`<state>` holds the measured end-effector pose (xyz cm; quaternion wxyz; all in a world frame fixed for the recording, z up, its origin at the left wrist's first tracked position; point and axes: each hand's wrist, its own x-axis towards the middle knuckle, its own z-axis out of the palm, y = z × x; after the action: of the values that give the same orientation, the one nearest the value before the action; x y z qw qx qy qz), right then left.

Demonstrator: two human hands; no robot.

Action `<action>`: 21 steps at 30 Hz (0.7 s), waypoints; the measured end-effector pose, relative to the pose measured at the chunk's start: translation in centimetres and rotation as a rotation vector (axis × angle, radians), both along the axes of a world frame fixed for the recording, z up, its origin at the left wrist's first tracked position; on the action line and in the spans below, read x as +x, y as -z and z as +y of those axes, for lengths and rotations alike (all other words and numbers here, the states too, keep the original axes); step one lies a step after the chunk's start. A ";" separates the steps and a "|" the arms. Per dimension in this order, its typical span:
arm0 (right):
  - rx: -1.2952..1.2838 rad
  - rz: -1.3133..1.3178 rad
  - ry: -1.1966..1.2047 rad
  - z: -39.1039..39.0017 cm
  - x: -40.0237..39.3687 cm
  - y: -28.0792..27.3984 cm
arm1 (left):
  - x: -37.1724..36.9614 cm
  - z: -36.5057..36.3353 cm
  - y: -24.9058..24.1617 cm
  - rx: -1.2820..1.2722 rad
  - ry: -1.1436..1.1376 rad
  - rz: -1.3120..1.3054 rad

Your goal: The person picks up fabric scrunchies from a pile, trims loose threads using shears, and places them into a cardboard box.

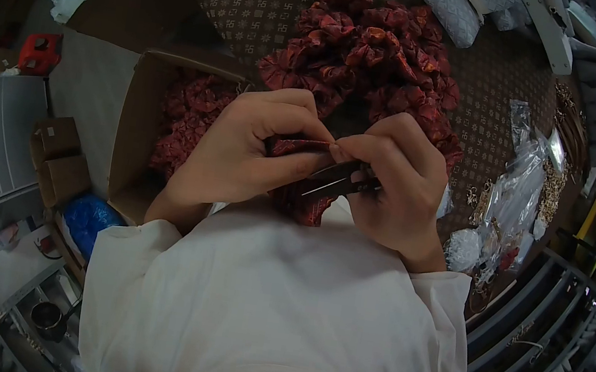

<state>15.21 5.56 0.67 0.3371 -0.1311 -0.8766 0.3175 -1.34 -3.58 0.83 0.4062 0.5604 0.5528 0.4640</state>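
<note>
My left hand [247, 141] is closed on a folded piece of red patterned fabric [308, 209], pinching its upper edge between thumb and fingers. Opposite it, my right hand [401, 185] has its thumb and forefinger pinched at the same edge, where the fingertips of both hands meet. A pair of black thread snips [333, 182] sits in my right palm, blades pointing left in front of the fabric. Just beyond the hands, gathered dark red fabric scrunchies [379, 45] lie heaped on the patterned surface.
On the left, a cardboard box [132, 117] holds more red scrunchies. A blue plastic bag [89, 221] and small cartons [58, 160] stand farther left. Clear plastic bags [514, 193] and gold-coloured chains [553, 187] lie on the right, near a metal rack [537, 326].
</note>
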 end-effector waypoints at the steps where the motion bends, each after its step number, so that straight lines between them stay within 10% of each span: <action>1: 0.000 0.000 -0.001 0.1 0.0 0.1 | 0.1 -0.1 -0.1 0.000 -0.001 0.000; 4: -0.295 0.074 -0.076 0.7 -0.1 0.3 | 0.3 -0.4 -0.5 -0.004 -0.020 -0.053; 6: -0.999 0.186 -0.083 1.2 0.3 0.4 | 0.1 -0.6 -0.6 0.003 0.017 -0.077; 14: -1.046 0.223 -0.098 1.0 1.0 0.5 | 0.1 -1.1 -0.9 -0.031 -0.012 -0.124; 21: -0.478 0.025 -0.043 0.8 0.9 0.1 | 0.4 -1.3 -0.5 0.015 -0.033 -0.051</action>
<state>16.14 6.37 0.56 0.3003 -0.1844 -0.7750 0.5246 -0.96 -4.84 1.35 0.4084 0.5423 0.5478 0.4890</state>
